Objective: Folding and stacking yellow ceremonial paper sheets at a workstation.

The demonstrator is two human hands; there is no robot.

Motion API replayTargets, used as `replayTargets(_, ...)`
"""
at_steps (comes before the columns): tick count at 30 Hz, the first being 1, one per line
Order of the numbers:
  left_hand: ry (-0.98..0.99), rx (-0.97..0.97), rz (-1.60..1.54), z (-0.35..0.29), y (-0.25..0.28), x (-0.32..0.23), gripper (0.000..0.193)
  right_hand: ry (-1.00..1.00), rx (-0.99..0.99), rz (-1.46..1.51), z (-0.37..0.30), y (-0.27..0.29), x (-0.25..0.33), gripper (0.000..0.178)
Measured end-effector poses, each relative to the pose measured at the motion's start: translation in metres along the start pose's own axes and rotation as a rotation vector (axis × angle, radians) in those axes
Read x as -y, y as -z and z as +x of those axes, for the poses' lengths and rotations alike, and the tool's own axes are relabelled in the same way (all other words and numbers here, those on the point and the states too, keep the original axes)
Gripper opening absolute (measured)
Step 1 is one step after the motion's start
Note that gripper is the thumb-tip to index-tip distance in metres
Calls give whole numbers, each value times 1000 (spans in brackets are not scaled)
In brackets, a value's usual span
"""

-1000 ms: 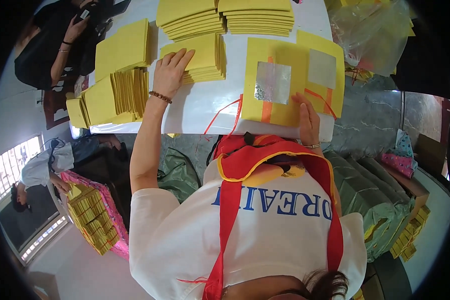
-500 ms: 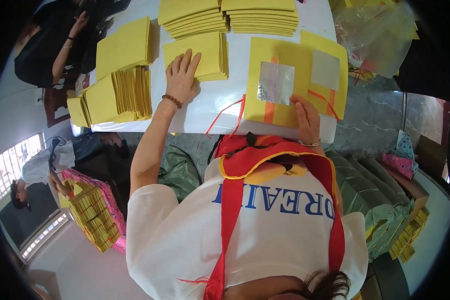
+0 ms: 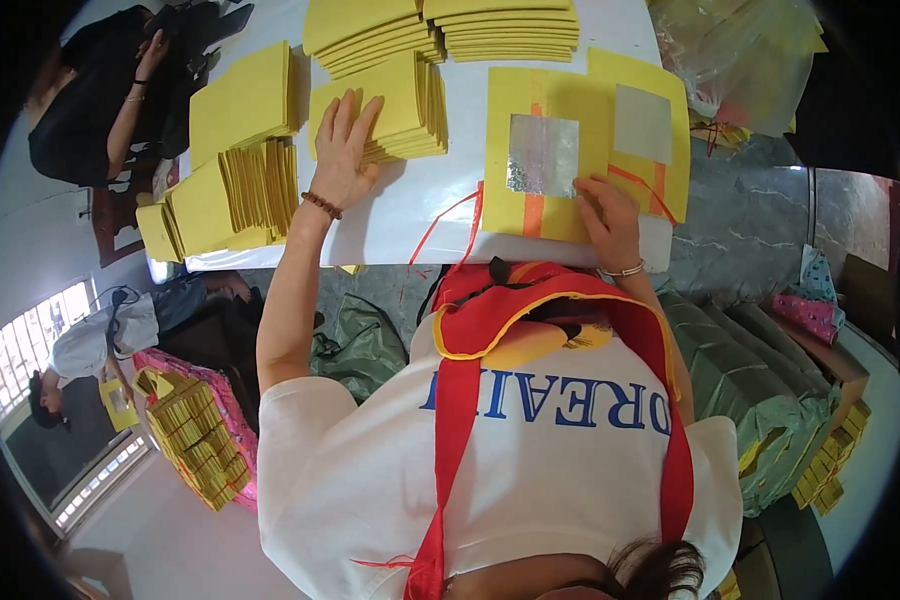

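My left hand (image 3: 342,155) lies with fingers spread on a stack of folded yellow joss paper (image 3: 395,100), whose layers fan out on the right side. A single yellow joss paper sheet (image 3: 510,95), with a silver foil square (image 3: 543,155) and an orange-red stripe, lies flat to the right. On its lower right part rests my right hand (image 3: 610,215), slightly bent fingers apart at the foil's corner. A second such sheet (image 3: 630,75) lies partly beneath it. Neither hand grips anything.
More yellow stacks stand along the far edge (image 3: 510,30) and left side (image 3: 240,100) of the white table (image 3: 460,120). Red ties (image 3: 475,220) hang over its near edge. A clear plastic bag (image 3: 740,60) sits far right, green sacks (image 3: 740,370) below. Two other people are at left.
My left hand has shifted slightly left, and the stack beneath it is more fanned. My right fingers have bent at the foil's corner. A person at left now shows a yellow sheet in hand.
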State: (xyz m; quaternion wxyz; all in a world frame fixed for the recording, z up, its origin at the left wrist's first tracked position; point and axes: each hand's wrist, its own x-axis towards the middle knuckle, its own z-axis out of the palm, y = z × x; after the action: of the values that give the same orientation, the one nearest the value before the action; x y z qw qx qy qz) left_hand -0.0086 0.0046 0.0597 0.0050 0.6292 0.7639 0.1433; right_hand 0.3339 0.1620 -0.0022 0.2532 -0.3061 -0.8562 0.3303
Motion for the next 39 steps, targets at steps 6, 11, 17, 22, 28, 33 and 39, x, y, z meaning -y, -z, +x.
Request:
replayTargets(6,-224,-41,-361,-2,-14,-83,53,24,-12,-3,3,-1,0,25)
replayTargets(11,-404,107,-344,-13,-60,-133,51,5,1,-6,3,-2,-6,25)
replayTargets(17,-460,138,-288,-4,-59,-128,36,-113,18,228,4,2,-8,21)
replayTargets(22,-412,262,-568,7,-59,-118,18,-138,-12,425,5,2,-11,30)
replayTargets(28,-374,352,-550,14,-60,-114,15,-186,47,479,6,5,-10,42)
replayTargets(33,-364,355,-632,16,-57,-114,13,-219,50,508,5,4,-12,43)
replayTargets(39,-168,451,-738,18,-53,-113,14,-229,56,542,6,4,-11,44)
